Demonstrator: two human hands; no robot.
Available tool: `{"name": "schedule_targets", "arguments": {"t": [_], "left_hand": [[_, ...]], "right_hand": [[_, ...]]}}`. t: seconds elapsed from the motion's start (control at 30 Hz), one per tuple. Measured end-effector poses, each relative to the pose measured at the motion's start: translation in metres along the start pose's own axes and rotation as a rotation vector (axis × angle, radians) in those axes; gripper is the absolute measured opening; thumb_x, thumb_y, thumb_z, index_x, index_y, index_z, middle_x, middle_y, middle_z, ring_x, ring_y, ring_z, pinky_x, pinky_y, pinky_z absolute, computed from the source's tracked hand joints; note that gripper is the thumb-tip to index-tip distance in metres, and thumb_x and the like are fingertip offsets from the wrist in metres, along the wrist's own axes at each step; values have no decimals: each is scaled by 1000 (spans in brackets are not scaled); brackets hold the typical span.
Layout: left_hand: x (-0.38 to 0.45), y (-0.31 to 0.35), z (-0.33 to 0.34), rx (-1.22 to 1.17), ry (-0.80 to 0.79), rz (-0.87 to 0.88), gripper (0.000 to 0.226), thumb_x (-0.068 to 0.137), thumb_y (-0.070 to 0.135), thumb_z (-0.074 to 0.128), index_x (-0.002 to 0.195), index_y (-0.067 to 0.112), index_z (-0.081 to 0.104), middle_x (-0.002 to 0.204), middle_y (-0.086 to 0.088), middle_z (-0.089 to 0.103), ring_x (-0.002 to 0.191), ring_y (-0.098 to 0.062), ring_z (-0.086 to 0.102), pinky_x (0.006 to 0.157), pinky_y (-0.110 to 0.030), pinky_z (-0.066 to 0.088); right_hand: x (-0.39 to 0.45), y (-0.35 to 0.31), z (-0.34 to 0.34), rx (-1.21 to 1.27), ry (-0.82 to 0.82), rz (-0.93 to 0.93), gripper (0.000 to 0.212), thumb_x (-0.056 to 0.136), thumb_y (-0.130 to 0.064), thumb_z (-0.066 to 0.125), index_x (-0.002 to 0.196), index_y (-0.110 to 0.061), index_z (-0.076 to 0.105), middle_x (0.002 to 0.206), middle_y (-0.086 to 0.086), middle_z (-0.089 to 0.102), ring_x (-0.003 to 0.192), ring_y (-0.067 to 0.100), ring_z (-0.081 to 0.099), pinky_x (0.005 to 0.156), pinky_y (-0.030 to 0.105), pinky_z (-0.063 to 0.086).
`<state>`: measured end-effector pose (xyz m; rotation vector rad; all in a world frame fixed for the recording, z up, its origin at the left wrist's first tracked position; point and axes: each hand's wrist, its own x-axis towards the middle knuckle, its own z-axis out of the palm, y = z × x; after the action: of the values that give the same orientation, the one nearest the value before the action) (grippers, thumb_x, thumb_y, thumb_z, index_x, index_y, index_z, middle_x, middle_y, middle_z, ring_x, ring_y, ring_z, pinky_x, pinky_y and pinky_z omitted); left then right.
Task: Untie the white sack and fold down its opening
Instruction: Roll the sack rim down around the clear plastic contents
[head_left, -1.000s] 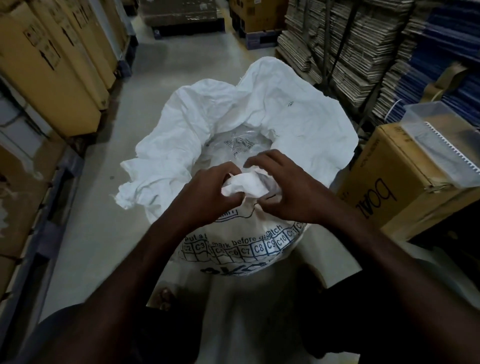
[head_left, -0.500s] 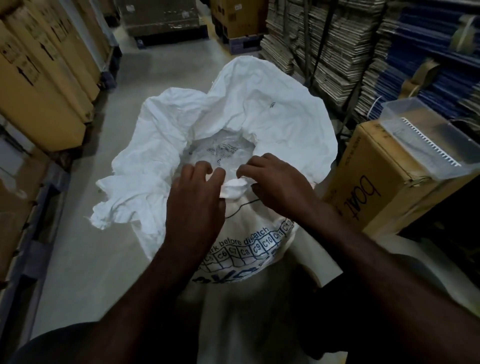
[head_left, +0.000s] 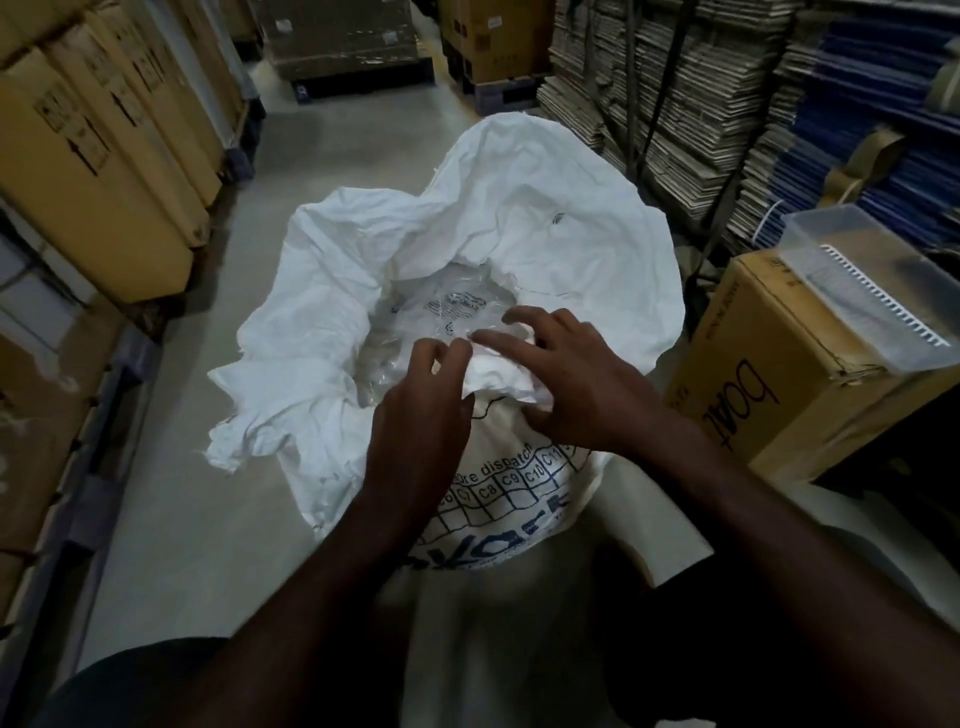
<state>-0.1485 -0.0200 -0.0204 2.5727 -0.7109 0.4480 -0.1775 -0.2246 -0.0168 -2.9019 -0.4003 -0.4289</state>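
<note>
Grey concrete floor (head_left: 208, 519) runs between rows of goods: tall brown cartons (head_left: 104, 156) stand at the left, and stacks of flat cardboard (head_left: 649, 78) and blue sheets (head_left: 883, 130) stand at the right. Near the right edge a box (head_left: 779, 389) carries a clear plastic tray (head_left: 857, 280) on its top.

From the head view, the white sack (head_left: 545, 249) stands on the floor in the middle, directly before the person. Its mouth is open, the far and left edges are turned outward, and clear plastic (head_left: 447, 322) shows inside. The near side has blue print with a grid.

The left hand (head_left: 415, 415) pinches the near rim between thumb and bent fingers. The right hand (head_left: 571, 379) rests on the crumpled rim beside it, fingers spread and almost straight, and grips nothing.
</note>
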Motion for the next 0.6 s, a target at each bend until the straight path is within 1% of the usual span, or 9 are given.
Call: {"name": "schedule_targets", "arguments": {"t": [0.03, 0.07, 0.13, 0.2, 0.27, 0.33, 0.43, 0.5, 0.6], "left_hand": [[-2, 0, 3, 2, 5, 17, 42, 92, 14, 74, 128, 16, 54, 115, -6, 61, 78, -33, 70, 57, -38, 53], [-4, 2, 5, -5, 11, 24, 38, 93, 14, 72, 127, 15, 55, 108, -7, 62, 76, -34, 70, 56, -37, 49], [-8, 11, 4, -52, 3, 11, 30, 97, 20, 66, 124, 16, 53, 99, -4, 63, 75, -31, 69, 56, -36, 47], [-13, 20, 0, -110, -33, 7, 37, 101, 40, 63, 131, 23, 49, 105, 4, 64, 86, -20, 69, 63, -36, 51], [-13, 25, -5, -130, -67, 0, 56, 102, 67, 54, 144, 32, 44, 114, 9, 66, 96, -14, 67, 73, -36, 55], [-7, 25, -8, -98, -60, -4, 52, 106, 68, 44, 147, 36, 44, 117, 7, 70, 99, -17, 70, 76, -36, 55], [3, 25, -8, -24, -76, 34, 32, 109, 54, 43, 134, 35, 49, 101, 6, 70, 89, -21, 71, 68, -33, 44], [7, 27, -8, -21, -96, 51, 31, 107, 55, 47, 128, 34, 51, 96, 7, 69, 87, -20, 70, 68, -33, 42], [15, 32, -9, -83, -107, 40, 50, 99, 68, 55, 137, 35, 50, 113, 10, 69, 101, -18, 69, 76, -35, 49]], "right_hand": [[0, 4, 2, -34, 7, 24, 92, 82, -27, 83, 161, -38, 36, 150, -3, 46, 124, 20, 46, 93, 34, 44], [0, 7, 4, -35, 36, 49, 86, 83, -25, 82, 158, -36, 42, 144, -4, 51, 120, 19, 47, 89, 32, 46], [1, 8, 4, 7, 139, 97, 58, 88, -22, 76, 143, -32, 58, 128, -6, 59, 112, 20, 52, 73, 38, 54], [3, 6, 2, 9, 231, 149, 41, 91, -21, 72, 130, -28, 64, 123, -3, 59, 109, 23, 55, 60, 42, 56], [5, 7, 0, -39, 289, 160, 39, 89, -17, 73, 126, -25, 66, 124, -1, 59, 109, 25, 55, 57, 39, 54], [6, 9, 1, -110, 365, 127, 43, 84, -4, 70, 124, -21, 69, 127, 3, 62, 108, 29, 55, 61, 37, 50], [4, 17, -4, -183, 479, 116, 45, 83, 7, 64, 120, -17, 73, 129, 10, 64, 106, 34, 57, 74, 44, 48], [0, 21, -9, -229, 546, 144, 42, 86, 3, 68, 120, -21, 75, 132, 11, 64, 111, 33, 58, 84, 46, 45], [-6, 21, -12, -246, 596, 201, 32, 92, -14, 71, 120, -29, 76, 140, 8, 62, 122, 32, 54, 98, 50, 40]]}}
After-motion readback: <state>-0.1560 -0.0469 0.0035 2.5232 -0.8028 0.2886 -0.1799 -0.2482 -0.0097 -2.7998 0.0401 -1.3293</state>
